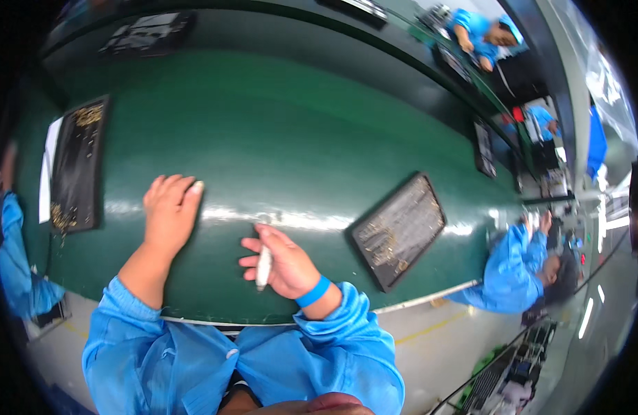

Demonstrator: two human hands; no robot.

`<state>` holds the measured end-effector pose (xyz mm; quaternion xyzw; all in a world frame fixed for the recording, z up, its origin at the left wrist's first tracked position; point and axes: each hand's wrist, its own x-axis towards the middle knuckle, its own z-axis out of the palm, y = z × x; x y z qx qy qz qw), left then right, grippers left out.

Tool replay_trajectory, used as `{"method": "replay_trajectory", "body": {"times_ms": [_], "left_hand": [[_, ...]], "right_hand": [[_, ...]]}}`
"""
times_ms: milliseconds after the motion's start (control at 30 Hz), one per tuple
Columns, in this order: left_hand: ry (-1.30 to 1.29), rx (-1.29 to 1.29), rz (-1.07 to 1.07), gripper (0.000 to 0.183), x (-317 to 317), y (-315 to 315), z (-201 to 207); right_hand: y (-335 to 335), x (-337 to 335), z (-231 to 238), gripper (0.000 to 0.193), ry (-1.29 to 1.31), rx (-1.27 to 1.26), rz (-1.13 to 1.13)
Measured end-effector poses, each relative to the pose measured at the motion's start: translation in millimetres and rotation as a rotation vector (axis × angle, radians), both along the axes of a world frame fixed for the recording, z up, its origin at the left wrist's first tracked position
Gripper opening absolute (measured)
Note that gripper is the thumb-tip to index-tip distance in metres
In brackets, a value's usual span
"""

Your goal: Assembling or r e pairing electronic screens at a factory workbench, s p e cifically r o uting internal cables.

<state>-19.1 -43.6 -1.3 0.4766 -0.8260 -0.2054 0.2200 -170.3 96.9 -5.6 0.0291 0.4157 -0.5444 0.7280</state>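
My left hand (171,207) lies palm down on the green tabletop (215,124), its fingers loosely spread and nothing in them. Something pale covers the tip of its thumb. Near the front edge, my right hand (288,261), with a blue band on its wrist, is turned partly sideways, fingers curled around a slim white pen-like object (263,268). Its exact kind is not clear. To the right of that hand, a black tray (409,232) sits at an angle with small brass-coloured pieces scattered in it.
At the far left stands another dark tray (77,166) with small golden pieces at both ends, beside a white strip (50,169). A dark shelf runs along the back, with a black tray (149,33) on it. People in blue work at right (516,266) and upper right.
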Motion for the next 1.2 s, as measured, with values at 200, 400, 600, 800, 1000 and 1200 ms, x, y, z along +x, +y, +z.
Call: {"method": "replay_trajectory", "body": {"times_ms": [200, 400, 600, 800, 1000, 1200], "left_hand": [[-0.049, -0.018, 0.037, 0.027, 2.9, 4.9, -4.6], [-0.071, 0.056, 0.042, 0.030, 3.2, 3.9, -3.8], [-0.061, 0.046, 0.006, 0.029, 1.6, 2.5, -2.1], [-0.063, 0.016, 0.009, 0.029, 3.6, 1.0, -4.8], [-0.058, 0.020, 0.017, 0.029, 2.6, 2.3, -4.4], [-0.057, 0.017, 0.017, 0.029, 2.0, 2.0, -4.6]], "right_hand": [[0.0, 1.8, 2.8, 0.050, -0.007, 0.007, 0.024], [0.4, 0.4, 0.6, 0.048, -0.028, -0.018, 0.014], [0.2, 0.7, -2.2, 0.049, -0.018, -0.015, 0.015], [-0.6, 0.7, 1.0, 0.049, -0.020, -0.019, 0.016], [-0.3, 0.3, 0.4, 0.048, -0.021, -0.015, 0.023], [-0.5, -0.1, -0.4, 0.048, -0.022, -0.016, 0.027]]}}
